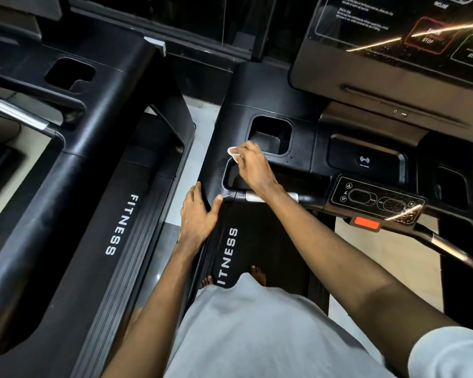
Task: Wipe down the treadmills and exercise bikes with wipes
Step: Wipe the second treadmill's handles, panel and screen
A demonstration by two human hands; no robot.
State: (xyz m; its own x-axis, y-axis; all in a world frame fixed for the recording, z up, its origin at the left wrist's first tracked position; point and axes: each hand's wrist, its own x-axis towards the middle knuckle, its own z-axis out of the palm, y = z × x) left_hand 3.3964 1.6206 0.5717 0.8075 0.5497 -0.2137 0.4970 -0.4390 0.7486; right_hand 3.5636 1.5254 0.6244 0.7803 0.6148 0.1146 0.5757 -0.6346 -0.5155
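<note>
I stand on the belt of a black treadmill (306,148) and look down at its console tray. My right hand (253,162) grips a small white wipe (233,152) and presses it on the black surface between the square cup holder (271,135) and a lower recess. Wet droplets speckle the plastic around it. My left hand (198,211) rests with straight fingers on the left side rail of the treadmill, thumb on the inner edge. The wipe is mostly hidden under my fingers.
A second black treadmill (74,148) stands close on the left, with a narrow strip of pale floor (194,148) between. A control panel (377,200) with an orange safety clip (366,223) sits to the right. The display screen (410,31) rises at the upper right.
</note>
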